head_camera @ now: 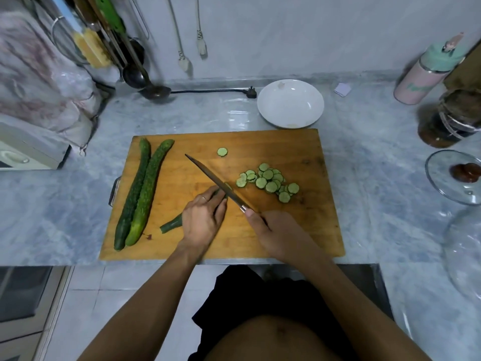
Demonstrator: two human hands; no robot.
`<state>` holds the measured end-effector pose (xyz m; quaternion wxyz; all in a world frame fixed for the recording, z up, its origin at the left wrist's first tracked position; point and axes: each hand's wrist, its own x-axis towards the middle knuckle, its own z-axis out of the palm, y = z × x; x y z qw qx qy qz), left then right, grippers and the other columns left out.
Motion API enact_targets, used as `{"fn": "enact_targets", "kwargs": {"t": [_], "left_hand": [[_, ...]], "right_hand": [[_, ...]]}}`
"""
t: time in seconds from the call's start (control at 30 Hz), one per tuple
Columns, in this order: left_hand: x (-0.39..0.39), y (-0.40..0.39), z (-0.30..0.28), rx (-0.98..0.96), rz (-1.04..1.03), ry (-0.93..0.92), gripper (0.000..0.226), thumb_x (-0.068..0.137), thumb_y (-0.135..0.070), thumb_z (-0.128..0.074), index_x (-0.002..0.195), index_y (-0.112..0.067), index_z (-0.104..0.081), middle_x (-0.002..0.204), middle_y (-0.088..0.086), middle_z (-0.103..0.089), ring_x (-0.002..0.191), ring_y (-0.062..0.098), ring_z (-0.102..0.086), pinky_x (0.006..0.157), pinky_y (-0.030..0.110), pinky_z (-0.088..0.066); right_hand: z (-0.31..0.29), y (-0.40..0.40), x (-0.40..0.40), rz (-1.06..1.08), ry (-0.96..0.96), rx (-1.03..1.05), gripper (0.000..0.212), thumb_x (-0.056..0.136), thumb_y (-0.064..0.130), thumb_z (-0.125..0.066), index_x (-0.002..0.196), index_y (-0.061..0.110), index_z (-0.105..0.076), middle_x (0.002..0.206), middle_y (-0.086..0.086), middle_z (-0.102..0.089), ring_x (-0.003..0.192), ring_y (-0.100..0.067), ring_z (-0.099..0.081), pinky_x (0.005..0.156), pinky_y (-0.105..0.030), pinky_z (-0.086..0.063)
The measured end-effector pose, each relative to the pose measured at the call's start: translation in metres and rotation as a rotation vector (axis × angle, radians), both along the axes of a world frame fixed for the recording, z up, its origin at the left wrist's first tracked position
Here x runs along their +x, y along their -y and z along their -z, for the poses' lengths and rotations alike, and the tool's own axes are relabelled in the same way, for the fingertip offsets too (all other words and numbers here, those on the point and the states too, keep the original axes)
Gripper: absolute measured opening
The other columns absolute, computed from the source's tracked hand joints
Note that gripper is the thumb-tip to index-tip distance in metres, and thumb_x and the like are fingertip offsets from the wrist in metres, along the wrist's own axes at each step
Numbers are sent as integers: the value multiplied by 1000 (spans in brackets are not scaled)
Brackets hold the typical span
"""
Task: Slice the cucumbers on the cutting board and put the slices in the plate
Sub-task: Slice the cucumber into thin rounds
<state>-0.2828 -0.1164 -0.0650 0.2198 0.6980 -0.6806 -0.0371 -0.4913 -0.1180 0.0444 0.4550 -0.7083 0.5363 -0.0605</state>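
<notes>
On the board (pixel 273 147) at the bench's (pixel 364 165) front edge, the left hand (pixel 201 217) has its grip curled over a cucumber (pixel 171 224). The right hand (pixel 276 230) grips a knife (pixel 216 179) cutting it. Slices (pixel 268 182) lie right of the blade; two whole cucumbers (pixel 139 191) lie left. The plate (pixel 290 103) sits behind the board.

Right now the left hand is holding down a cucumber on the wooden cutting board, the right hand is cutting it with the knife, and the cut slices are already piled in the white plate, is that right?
Not quite: the head view shows the round white plate holds no slices. The green cucumber slices lie piled on the wooden cutting board, right of the knife. The rest holds: left hand steadying the cucumber being cut, right hand cutting.
</notes>
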Motion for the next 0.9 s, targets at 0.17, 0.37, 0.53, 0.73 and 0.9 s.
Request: {"fn": "enact_targets", "kwargs": {"t": [0.17, 0.37, 0.53, 0.73, 0.9], "left_hand": [[1, 1, 1, -2, -2, -5, 28, 99, -32, -53, 122, -26, -69, 130, -4, -64, 101, 23, -66, 73, 31, -51], [-1, 1, -4, -53, -2, -7, 28, 98, -31, -53, 118, -23, -72, 127, -5, -66, 98, 21, -67, 67, 28, -49], [-4, 1, -4, -59, -21, -8, 27, 97, -30, -54, 117, -23, -72, 126, -5, -66, 97, 21, -66, 65, 27, -48], [-4, 2, -2, -44, -39, 10, 27, 97, -31, -55, 118, -23, -71, 126, -6, -66, 97, 22, -66, 66, 28, -48], [-3, 3, -1, -57, -33, 30, 33, 99, -37, -49, 121, -24, -70, 128, -5, -66, 99, 20, -66, 68, 28, -50]], "right_hand": [[1, 0, 1, 35, 6, -19, 60, 102, 56, -33, 60, 15, -44, 59, -2, -49, 56, -17, -49, 48, -27, -30], [2, -1, 3, 24, 35, -2, 62, 103, 54, -33, 58, 14, -43, 54, -2, -47, 52, -18, -49, 50, -30, -32], [4, 3, 4, 13, 40, -6, 62, 103, 54, -32, 58, 13, -43, 53, -3, -47, 53, -21, -51, 52, -33, -35], [5, 7, 6, 19, 6, -1, 62, 102, 58, -31, 63, 13, -48, 63, -5, -54, 60, -21, -56, 57, -34, -39], [4, 16, 7, -12, 8, 12, 64, 104, 54, -27, 60, 12, -45, 59, -5, -51, 57, -21, -52, 54, -34, -35]]}}
